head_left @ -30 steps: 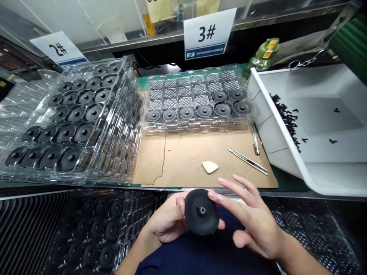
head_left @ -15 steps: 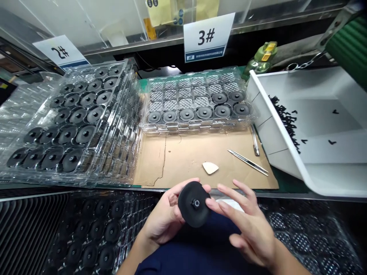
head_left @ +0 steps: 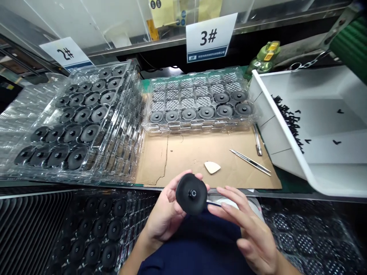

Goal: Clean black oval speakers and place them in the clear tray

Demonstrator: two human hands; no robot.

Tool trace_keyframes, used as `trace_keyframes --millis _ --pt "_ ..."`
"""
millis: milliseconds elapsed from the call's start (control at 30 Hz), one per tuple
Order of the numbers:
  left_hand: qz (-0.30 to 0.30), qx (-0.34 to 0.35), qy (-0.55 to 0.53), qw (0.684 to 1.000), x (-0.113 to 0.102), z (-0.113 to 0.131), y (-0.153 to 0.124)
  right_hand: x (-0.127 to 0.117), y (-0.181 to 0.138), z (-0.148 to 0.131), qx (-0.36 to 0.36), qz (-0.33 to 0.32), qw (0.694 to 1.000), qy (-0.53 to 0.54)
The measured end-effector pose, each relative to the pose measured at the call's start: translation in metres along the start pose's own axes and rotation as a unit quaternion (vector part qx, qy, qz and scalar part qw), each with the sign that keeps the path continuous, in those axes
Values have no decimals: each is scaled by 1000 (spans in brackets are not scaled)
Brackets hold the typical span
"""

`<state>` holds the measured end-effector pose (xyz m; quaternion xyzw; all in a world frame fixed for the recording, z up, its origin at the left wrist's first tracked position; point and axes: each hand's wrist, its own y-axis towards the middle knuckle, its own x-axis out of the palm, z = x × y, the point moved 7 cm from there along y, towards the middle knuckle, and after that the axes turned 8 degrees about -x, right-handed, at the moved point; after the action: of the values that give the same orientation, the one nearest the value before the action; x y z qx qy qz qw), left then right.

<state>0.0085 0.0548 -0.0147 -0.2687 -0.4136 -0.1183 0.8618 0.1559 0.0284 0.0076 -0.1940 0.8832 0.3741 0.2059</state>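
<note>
Apparently being inspected, the black stemmed disc is grasped by the left hand; with the right hand spread empty, rim contact would be needed for turning.

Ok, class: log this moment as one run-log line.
left hand: holds black disc | right hand: open, near disc | middle tray: partly filled | cardboard: bears white piece

"Where can I pass?"
"I see bare cardboard in front of the clear tray, broken by a white chip and a slim metal tool."
"Left?"
"A tall tray stack walls me off."
"Right?"
"The white bin; its side blocks me below the rim."
"Between the hands?"
"Tight: the right hand sits just beside the black disc."
</note>
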Motion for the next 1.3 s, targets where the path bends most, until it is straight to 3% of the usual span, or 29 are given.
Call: trace_keyframes --millis 133,300,467,667,833,933,1000,1067,1133,1233,1300 --pt "42 41 10 998 -1 0 1 -5 4 4 75 50 995 49" --pt "98 40 42 993 -3 -3 0 21 46 -17 -50 -35 994 -91" --pt "63 47 19 997 -5 4 -5 32 41 -25 -114 -51 988 -96" --pt "35 15 -3 999 -3 0 -4 14 27 -8 -54 -14 992 -112" --pt "23 -8 42 999 2 -1 -6 22 52 -7 -61 -71 986 -137" --pt "17 -30 53 998 1 -2 -9 25 58 -13 -106 -107 984 -96" --pt "20 -53 55 997 -2 -6 -10 21 55 -12 -96 -112 988 -42" --pt "20 -73 42 996 -5 -13 -8 14 47 -7 -52 -79 995 34" --pt "7 -86 14 996 -5 -18 -5 2 36 6 34 13 994 100" --pt "-19 -93 -28 995 -2 -22 -2 -12 8 38 206 172 956 114" --pt "-33 -99 -46 993 0 -22 -2 -15 -10 55 286 232 924 104"
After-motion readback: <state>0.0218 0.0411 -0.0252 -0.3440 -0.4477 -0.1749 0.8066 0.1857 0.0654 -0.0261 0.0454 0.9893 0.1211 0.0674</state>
